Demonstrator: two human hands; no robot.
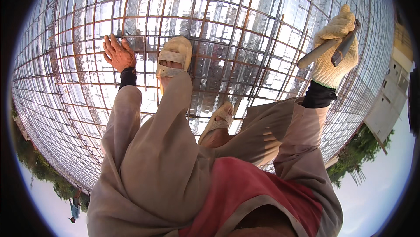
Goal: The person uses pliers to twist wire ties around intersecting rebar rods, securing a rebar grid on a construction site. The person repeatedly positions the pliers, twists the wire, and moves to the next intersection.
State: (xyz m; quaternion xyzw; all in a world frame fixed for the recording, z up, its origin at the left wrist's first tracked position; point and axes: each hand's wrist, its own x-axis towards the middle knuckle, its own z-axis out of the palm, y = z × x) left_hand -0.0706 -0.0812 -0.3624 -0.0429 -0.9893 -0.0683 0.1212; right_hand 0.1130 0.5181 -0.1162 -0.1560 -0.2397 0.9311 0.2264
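My left hand is bare, with its fingers apart and the palm down against the rebar mesh. No tool shows in it. In a cream knitted glove, my right hand is raised at the right and closed round a grey two-armed hand tool that looks like pincers. The glove hides where its arms meet. One arm points down to the left; the shorter, darker one crosses in front of the glove. Thin brown bars cross in a grid beneath both hands.
Shiny ribbed metal decking lies under the mesh. My sandalled feet, a left sandal and a right sandal, stand on the grid. Off the deck's edges are a pale building, trees and a distant person at lower left.
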